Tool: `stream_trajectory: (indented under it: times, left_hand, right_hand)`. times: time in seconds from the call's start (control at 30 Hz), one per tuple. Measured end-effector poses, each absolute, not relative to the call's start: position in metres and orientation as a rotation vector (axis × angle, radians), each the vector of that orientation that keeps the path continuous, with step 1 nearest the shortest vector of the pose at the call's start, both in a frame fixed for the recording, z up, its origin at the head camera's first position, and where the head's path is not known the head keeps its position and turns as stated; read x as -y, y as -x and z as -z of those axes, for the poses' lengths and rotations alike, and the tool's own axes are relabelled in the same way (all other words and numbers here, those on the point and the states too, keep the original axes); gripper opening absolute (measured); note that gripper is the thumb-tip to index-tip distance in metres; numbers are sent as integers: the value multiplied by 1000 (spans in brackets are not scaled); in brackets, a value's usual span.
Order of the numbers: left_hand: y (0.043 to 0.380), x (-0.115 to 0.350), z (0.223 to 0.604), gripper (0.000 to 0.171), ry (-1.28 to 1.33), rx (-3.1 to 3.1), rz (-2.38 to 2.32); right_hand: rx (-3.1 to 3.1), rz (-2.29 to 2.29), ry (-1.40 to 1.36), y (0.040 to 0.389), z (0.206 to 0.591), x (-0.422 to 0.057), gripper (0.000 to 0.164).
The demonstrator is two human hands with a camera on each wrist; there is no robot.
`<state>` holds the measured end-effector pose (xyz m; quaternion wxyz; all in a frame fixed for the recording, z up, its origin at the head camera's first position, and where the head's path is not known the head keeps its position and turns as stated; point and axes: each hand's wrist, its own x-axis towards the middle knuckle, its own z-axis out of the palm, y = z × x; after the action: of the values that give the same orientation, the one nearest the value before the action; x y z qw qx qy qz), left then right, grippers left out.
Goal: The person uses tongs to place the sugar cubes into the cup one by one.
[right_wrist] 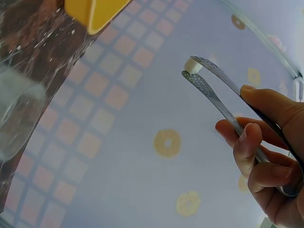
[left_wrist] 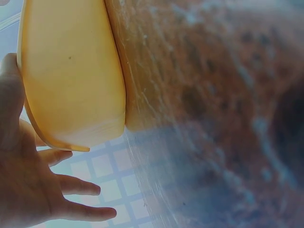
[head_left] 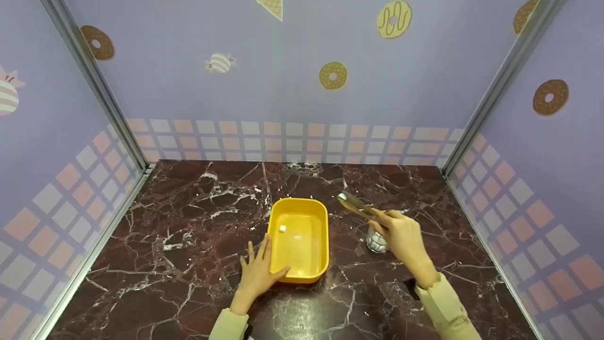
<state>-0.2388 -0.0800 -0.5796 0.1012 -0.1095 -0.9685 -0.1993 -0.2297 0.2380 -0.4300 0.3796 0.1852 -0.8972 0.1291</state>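
Observation:
My right hand grips metal tongs, held up above the table between the yellow container and a clear glass. A small white piece is pinched between the perforated tips of the tongs in the right wrist view. The yellow container is rectangular with rounded corners, and another small white cube lies inside it, toward its left wall. Against the container's near left side, my left hand rests with fingers spread, touching the rim. Partly behind the right hand stands the clear glass; its contents are hard to make out.
Beneath everything is a dark red marbled tabletop with white veins. Purple panels printed with sweets and a checked band enclose the back and both sides, joined by metal corner posts.

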Motion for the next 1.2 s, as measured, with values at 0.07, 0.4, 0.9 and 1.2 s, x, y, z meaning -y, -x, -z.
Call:
stream_trajectory:
  times: [0.07, 0.4, 0.9, 1.2]
  left_hand:
    - [239, 80, 579, 93, 320, 2863, 589]
    - [239, 82, 580, 92, 328, 2865, 612]
    - [238, 80, 580, 91, 327, 2864, 598]
    - [239, 80, 579, 91, 324, 2860, 591]
  right_hand:
    - [2290, -324, -444, 226, 435, -251, 23]
    - [2376, -316, -304, 213, 465, -302, 24]
    - [2490, -335, -184, 213, 493, -326, 22]
    - [2470, -326, -206, 212, 487, -322, 24]
